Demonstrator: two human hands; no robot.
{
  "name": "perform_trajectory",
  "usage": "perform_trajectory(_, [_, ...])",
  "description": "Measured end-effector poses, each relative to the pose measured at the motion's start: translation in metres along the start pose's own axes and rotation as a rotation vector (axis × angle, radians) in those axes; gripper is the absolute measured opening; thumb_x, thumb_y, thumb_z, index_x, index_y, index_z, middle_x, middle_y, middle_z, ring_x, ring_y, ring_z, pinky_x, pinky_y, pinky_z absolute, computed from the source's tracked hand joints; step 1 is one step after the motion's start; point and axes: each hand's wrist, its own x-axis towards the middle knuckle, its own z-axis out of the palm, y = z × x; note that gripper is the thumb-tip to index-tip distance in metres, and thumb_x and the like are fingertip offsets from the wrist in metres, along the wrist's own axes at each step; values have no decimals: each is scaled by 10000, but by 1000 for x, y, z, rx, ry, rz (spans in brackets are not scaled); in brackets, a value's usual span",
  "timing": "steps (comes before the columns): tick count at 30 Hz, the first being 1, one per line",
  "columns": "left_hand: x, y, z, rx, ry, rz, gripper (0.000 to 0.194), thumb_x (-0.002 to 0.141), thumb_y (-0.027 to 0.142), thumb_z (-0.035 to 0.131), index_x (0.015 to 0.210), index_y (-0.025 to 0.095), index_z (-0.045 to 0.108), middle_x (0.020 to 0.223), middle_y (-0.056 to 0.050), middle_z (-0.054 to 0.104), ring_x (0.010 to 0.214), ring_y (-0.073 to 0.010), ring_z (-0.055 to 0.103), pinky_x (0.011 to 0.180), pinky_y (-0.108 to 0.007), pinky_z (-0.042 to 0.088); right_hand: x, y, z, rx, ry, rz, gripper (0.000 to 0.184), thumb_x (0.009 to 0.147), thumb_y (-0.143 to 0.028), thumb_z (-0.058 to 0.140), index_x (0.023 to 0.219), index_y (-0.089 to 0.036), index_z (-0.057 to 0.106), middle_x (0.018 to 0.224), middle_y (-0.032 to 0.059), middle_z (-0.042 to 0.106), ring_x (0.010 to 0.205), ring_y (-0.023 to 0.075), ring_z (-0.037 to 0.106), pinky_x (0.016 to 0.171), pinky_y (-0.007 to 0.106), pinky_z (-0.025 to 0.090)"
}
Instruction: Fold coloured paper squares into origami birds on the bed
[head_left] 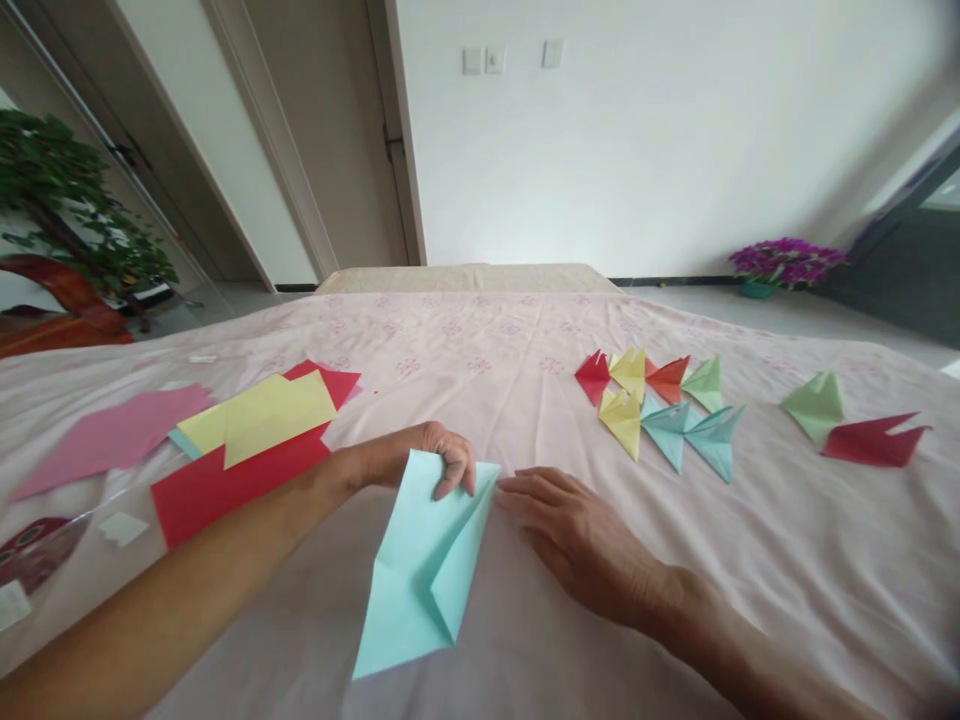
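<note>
A light blue sheet of paper (405, 570) stands at the front middle of the cloth, partly folded, with creases and a flap turned in along its right side. My left hand (452, 462) reaches over its top edge, fingers curled against the sheet and gripping it; the thumb is hidden. Just to the right, my right hand (577, 540) lies palm down with its fingers stretched out. Its fingertips are at the paper's upper right corner; whether they press on it I cannot tell.
Loose coloured sheets, among them a yellow sheet (281, 415) and a red sheet (240, 490), lie left. Several folded paper shapes stand right, including a blue one (712, 440) and a dark red one (876, 442). A pink patterned tablecloth (480, 335) lies underneath.
</note>
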Motion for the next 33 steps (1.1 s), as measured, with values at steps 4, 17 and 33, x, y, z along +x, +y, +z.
perform_trajectory(4, [21,-1,-21,-21,-135,-126,194,788,285,636,655,159,702,1070,-95,677,966,-209,628,803,-272,489,1,-8,18,-36,-65,-5,360,935,-149,463,1274,-244,537,1212,54,614,1098,193,535,937,367,417])
perform_trajectory(17, [-19,8,-5,487,238,-673,675,682,589,676,1222,199,561,1213,-98,585,1068,-261,583,900,-334,442,18,5,24,-230,-65,56,326,907,-111,468,1203,-222,549,970,53,562,832,201,468,708,333,392])
perform_trajectory(33, [58,26,-2,1010,-94,-116,64,754,187,676,798,231,664,830,17,713,821,-183,635,861,-326,406,0,-11,25,-192,-72,159,250,858,-55,482,1035,-198,584,978,58,547,854,198,465,739,335,405])
